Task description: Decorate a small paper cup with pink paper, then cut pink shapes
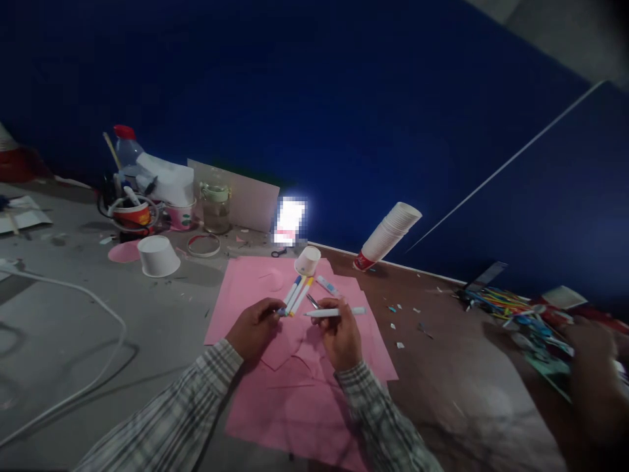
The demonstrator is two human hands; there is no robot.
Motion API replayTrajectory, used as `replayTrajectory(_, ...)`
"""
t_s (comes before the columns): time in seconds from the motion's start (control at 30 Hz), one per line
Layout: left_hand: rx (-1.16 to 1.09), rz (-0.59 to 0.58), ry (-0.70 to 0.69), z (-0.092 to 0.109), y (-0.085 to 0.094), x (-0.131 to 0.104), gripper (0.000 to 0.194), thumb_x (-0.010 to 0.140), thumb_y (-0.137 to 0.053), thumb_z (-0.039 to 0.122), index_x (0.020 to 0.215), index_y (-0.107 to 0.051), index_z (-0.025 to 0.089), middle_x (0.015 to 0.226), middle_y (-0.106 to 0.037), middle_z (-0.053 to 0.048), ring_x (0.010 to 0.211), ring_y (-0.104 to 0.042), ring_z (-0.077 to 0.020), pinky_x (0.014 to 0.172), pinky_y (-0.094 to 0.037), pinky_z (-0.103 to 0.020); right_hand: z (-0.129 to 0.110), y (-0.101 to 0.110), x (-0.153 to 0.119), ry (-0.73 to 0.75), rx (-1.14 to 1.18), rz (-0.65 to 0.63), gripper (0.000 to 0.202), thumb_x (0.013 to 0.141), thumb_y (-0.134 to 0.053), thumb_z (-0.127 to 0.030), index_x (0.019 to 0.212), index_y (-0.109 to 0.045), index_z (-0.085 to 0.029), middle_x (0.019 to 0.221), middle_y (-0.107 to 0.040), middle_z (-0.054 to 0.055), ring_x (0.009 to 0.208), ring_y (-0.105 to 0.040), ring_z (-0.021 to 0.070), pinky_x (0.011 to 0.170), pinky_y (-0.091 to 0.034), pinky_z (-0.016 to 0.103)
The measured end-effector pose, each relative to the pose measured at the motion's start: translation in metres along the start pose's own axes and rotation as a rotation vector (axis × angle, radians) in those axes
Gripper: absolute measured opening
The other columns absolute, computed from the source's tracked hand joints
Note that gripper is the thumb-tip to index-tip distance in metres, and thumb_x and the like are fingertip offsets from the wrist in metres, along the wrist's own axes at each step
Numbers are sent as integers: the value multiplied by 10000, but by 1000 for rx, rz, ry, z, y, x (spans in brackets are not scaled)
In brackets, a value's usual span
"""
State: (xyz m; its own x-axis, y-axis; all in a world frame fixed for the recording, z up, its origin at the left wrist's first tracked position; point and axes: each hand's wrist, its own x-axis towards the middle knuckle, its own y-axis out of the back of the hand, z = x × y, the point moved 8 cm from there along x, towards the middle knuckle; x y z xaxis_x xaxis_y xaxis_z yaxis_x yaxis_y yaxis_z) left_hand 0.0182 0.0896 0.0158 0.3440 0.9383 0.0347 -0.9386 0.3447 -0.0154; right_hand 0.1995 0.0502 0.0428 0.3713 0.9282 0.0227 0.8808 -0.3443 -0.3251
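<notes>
My right hand point(341, 337) grips a white marker point(322, 313) that lies level across the fingers, its tip pointing left. My left hand point(255, 328) is closed in a pinch at the lower ends of several white markers point(297, 296) with blue and yellow ends; what its fingertips hold is too small to make out. Both hands are above pink paper sheets point(246, 282) stacked and overlapping on the table. Scissors point(313, 301) show partly behind the right hand. Just beyond the markers, a white paper cup point(308, 261) rests on the pink paper.
A leaning stack of paper cups point(390, 233) stands near the blue wall. Left are an upturned white tub point(158, 255), a glass jar point(215, 206) and a pen-filled cup point(130, 213). A white cable point(105, 308) curves leftward. Another person's arm point(597, 367) reaches over clutter at right.
</notes>
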Motion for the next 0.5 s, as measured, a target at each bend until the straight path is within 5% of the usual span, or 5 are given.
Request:
replayTrajectory(0.33, 62, -19, -25, 1, 0, 1, 261, 746, -608, 354, 915, -699, 177, 766, -679, -29, 639, -605, -147, 619, -504, -264, -19, -16, -10, 198, -319, -67, 294, 849, -622, -480, 702, -635, -225, 521, -558, -6, 499, -544, 160, 471, -480, 281)
replayTrajectory(0.5, 93, -22, -40, 5, -1, 0, 262, 765, -608, 360, 915, -715, 174, 766, -682, -31, 646, -589, -147, 606, -494, -254, -16, -19, -12, 219, -398, -90, 352, 869, -583, -543, 724, -617, -224, 533, -570, -4, 482, -506, 148, 451, -435, 266)
